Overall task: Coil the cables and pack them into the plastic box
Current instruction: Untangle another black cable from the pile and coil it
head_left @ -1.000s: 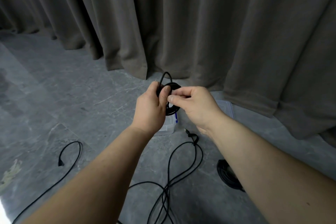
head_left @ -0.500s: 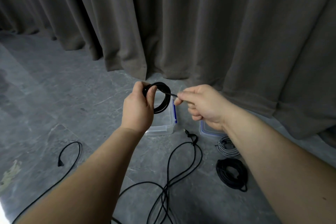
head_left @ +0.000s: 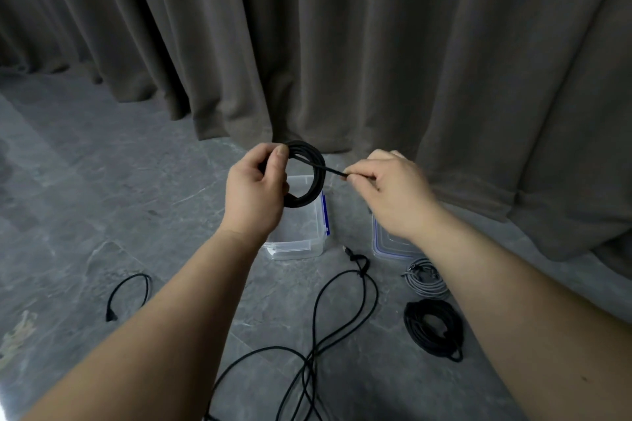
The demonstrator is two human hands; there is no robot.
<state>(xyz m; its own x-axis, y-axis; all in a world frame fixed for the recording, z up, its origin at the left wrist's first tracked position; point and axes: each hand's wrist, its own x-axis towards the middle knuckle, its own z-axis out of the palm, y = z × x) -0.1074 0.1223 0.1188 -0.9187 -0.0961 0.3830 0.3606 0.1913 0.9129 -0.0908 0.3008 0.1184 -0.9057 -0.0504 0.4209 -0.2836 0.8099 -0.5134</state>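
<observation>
**Both hands on one black coil above the box**

We see a brown curtain [head_left: 376, 44] hanging across the back, its hem meeting the grey stone floor [head_left: 102, 198] that carries everything else.

A long loose black cable [head_left: 342, 311] sprawls over the floor's near middle, and one end [head_left: 128, 296] curls toward the near left. Near the right edge lie a coiled black cable [head_left: 433, 328] and, just beyond it, a smaller grey coiled cable [head_left: 424, 278].

The clear plastic box [head_left: 297, 243] stands open at mid-floor, its lid [head_left: 390, 248] flat beside it on the right.

Our left hand [head_left: 256, 195] curls around the black coil [head_left: 307, 174] — thumb over the top strands — and holds it upright above the box. Our right hand [head_left: 393, 195] pinches the coil's free end [head_left: 333, 171] between thumb and forefinger, drawn out taut to the right — the other fingers curled in.
</observation>
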